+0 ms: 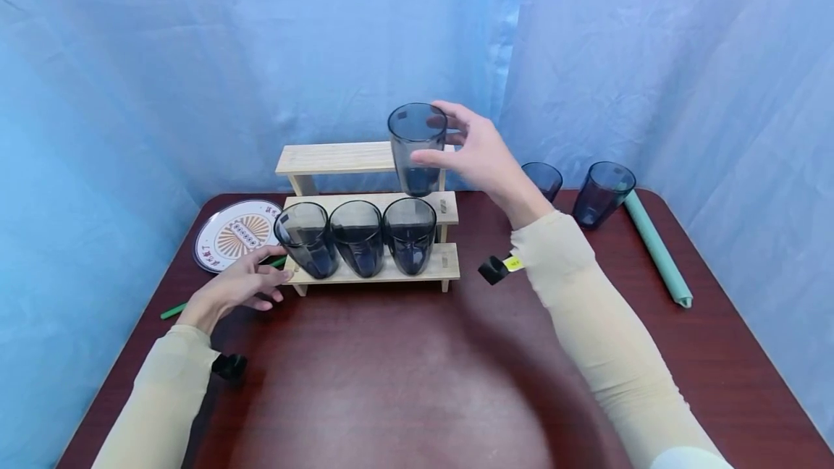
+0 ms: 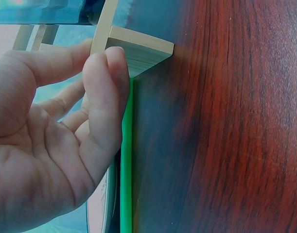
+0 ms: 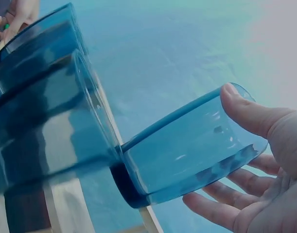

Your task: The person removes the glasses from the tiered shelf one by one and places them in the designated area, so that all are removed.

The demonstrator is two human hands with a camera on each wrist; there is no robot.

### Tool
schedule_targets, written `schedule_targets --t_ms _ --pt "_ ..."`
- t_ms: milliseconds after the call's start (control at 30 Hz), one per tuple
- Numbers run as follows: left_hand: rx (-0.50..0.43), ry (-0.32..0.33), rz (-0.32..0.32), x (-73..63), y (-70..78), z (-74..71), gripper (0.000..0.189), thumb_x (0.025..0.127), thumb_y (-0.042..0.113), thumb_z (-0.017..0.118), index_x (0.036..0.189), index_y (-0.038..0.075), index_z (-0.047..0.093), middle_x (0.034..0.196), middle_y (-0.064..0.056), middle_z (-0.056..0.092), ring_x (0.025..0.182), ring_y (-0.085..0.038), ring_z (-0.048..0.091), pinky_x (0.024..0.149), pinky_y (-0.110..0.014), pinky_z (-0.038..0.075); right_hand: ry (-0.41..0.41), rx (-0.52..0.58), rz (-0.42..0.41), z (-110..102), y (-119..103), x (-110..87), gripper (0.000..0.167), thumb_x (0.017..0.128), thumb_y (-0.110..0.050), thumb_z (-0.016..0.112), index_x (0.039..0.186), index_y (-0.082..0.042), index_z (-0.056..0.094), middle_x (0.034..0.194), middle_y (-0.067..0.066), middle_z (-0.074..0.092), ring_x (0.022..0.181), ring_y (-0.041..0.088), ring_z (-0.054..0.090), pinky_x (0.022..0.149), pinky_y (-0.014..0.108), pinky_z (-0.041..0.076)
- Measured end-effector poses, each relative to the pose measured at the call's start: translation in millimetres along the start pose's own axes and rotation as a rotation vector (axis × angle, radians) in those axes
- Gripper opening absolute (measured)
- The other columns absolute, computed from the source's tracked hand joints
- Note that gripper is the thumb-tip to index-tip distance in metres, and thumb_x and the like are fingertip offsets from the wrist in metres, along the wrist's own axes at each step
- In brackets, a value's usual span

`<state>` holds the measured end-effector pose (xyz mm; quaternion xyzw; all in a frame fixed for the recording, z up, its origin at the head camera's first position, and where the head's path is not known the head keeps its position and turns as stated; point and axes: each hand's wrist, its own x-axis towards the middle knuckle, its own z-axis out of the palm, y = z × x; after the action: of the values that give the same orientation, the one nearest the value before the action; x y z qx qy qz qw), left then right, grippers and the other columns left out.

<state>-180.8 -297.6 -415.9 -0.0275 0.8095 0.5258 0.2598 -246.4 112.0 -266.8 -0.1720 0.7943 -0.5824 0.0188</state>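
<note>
My right hand (image 1: 481,154) grips a dark clear glass tumbler (image 1: 412,161) by its side, thumb in front and fingers behind. The tumbler is upright, close over the right part of the three-step wooden rack (image 1: 335,158). In the right wrist view the thumb and fingers hold this tumbler (image 3: 187,145) near its rim. Three like tumblers (image 1: 357,237) stand in a row on the lowest step. At that step's left end is my left hand (image 1: 237,288). In the left wrist view its thumb and fingertips pinch the rack's wooden board (image 2: 103,31).
Two more tumblers (image 1: 601,194) stand at the back right, one partly behind my right forearm. Beside them lies a pale green roll (image 1: 658,248). A patterned plate (image 1: 211,241) and a green stick (image 1: 173,311) are at the left. Blue curtains (image 1: 365,42) surround the dark red table (image 1: 391,382).
</note>
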Motion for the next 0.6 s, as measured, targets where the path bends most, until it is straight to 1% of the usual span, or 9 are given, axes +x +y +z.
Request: schedule_targets --t_ms 333,467,600 --pt "-0.009 0.001 0.0 -0.3 0.8 0.7 0.076 0.1 0.027 0.067 0.157 0.008 0.021 0.116 -0.017 0.066 0.082 -0.022 0.067 0.064 -0.035 0.06 0.09 -0.078 0.05 -36.6 14.8 -26.7 0.087 0.082 -0.038 0.086 0.155 -0.029 0.041 0.146 -0.003 0.052 0.133 0.02 0.049 0.107 0.044 0.043" --pt "-0.017 0.0 0.0 0.3 2.1 1.6 0.076 0.1 0.025 0.068 0.157 0.007 0.021 0.113 -0.015 0.066 0.08 -0.02 0.067 0.063 -0.034 0.06 0.129 -0.109 0.071 -50.6 24.7 -33.7 0.088 0.082 -0.04 0.086 0.156 -0.028 0.039 0.148 -0.001 0.05 0.135 0.022 0.048 0.106 0.048 0.043" --pt "-0.018 0.004 -0.007 0.2 2.3 1.3 0.075 0.1 0.025 0.067 0.157 0.007 0.022 0.114 -0.017 0.066 0.079 -0.02 0.067 0.062 -0.033 0.059 0.17 -0.146 0.089 -59.7 36.1 -37.7 0.09 0.082 -0.042 0.085 0.157 -0.027 0.037 0.149 0.0 0.05 0.136 0.025 0.046 0.106 0.05 0.043"
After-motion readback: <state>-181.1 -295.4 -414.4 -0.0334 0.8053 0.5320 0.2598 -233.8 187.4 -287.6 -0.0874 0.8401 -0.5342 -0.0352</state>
